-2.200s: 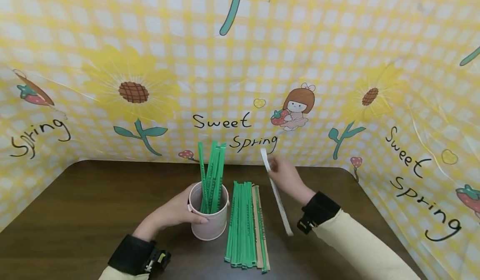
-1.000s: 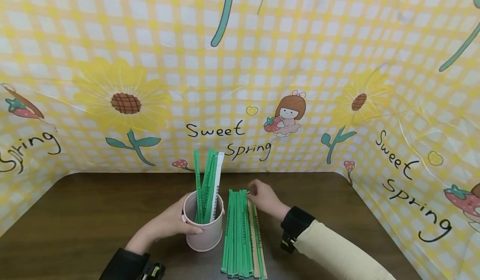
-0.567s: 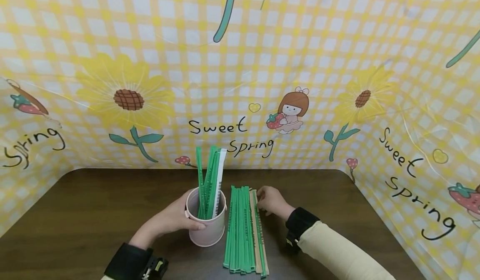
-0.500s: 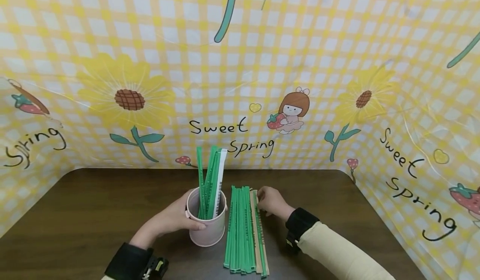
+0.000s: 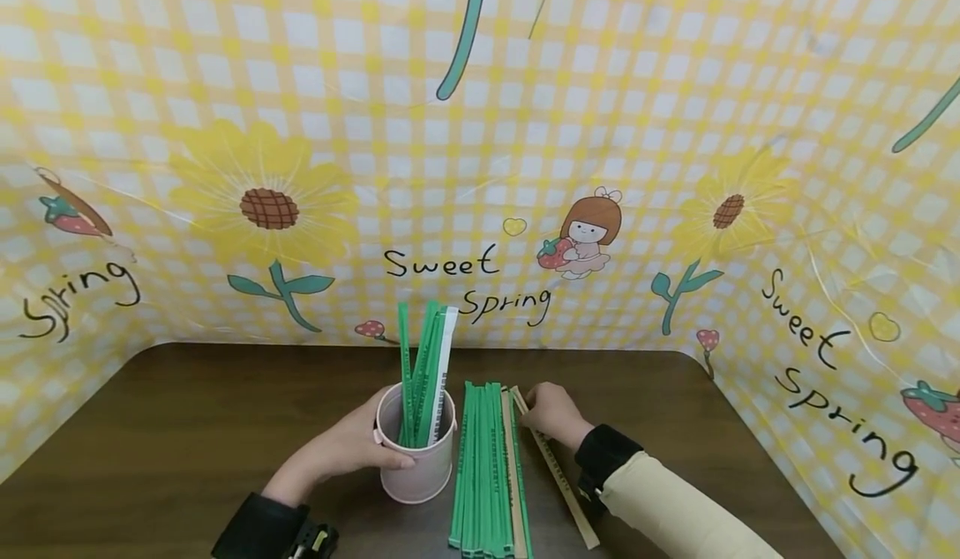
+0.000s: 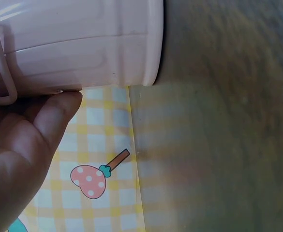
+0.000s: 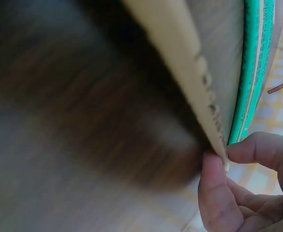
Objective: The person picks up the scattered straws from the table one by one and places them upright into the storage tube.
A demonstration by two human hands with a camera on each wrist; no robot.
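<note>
My left hand (image 5: 341, 445) grips the side of a small pale pink bucket (image 5: 417, 477), thumb at the front and fingers behind. The bucket's lower wall (image 6: 83, 43) shows close up in the left wrist view. Several green paper-wrapped straws (image 5: 425, 359) and a white one (image 5: 447, 338) stand in it. With thumb and fingertip, my right hand (image 5: 555, 413) pinches the far end of a brown paper-wrapped straw (image 5: 564, 486). This straw slants away from the row, its near end toward me; printing on its wrapper (image 7: 199, 87) shows in the right wrist view.
Between the hands lies a row of green wrapped straws (image 5: 477, 476), with another brown straw (image 5: 513, 476) near its right side. The dark wooden table (image 5: 225, 401) meets a yellow checked cloth (image 5: 420, 167) at the back and sides.
The white straw went from my right hand into the bucket. My right hand then came to the row's right edge and drew a brown straw out sideways. The left hand keeps its grip.
</note>
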